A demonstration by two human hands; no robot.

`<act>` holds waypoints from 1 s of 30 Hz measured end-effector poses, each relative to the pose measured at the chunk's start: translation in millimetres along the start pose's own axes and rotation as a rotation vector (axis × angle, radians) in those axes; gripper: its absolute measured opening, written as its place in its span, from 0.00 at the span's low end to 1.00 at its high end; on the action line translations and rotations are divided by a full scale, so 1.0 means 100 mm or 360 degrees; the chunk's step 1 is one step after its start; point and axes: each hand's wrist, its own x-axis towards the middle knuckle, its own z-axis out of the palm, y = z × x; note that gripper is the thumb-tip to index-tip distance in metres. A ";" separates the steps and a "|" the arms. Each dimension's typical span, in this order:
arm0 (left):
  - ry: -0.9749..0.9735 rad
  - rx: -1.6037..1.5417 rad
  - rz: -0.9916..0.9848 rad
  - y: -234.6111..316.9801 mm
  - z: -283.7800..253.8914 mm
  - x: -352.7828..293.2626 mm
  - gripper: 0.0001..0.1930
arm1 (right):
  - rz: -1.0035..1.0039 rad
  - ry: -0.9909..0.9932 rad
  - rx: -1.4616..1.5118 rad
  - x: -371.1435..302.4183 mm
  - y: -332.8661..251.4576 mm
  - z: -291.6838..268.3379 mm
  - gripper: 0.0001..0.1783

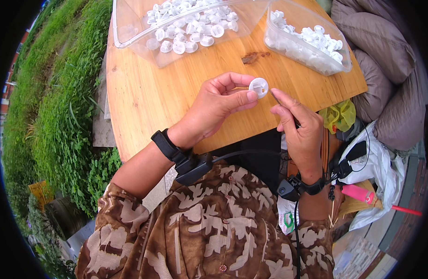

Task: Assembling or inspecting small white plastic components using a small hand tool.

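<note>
Near fisheye view from the head, down toward the white disc (256,84)

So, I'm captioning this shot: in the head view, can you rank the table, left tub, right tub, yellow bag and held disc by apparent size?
1. Table
2. Left tub
3. Right tub
4. Yellow bag
5. Held disc

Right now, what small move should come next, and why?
Probably ease the dark tool in the right hand toward the white disc: the left hand pinches that disc, its opening in view, and the tool's tip appears just right of it.
</note>
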 end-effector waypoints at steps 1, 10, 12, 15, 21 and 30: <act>-0.0005 -0.0009 0.0009 0.00 0.01 0.00 0.13 | -0.0055 0.0080 0.0047 0.00 0.02 0.03 0.17; -0.0002 0.0021 0.0061 -0.03 0.01 -0.02 0.14 | -0.0107 0.0156 0.0055 0.00 0.03 0.07 0.14; -0.0005 0.0032 0.0063 -0.04 0.01 -0.01 0.14 | -0.0084 0.0174 0.0083 0.00 0.02 0.08 0.14; -0.0016 0.0044 0.0069 -0.05 0.00 -0.01 0.14 | -0.0066 0.0201 0.0098 0.00 0.00 0.09 0.13; -0.0030 0.0030 0.0095 -0.04 0.01 -0.02 0.14 | -0.0051 0.0197 0.0071 0.00 0.01 0.08 0.13; -0.0029 0.0047 0.0096 -0.05 0.01 -0.02 0.14 | 0.0006 0.0180 0.0079 -0.01 -0.02 0.07 0.13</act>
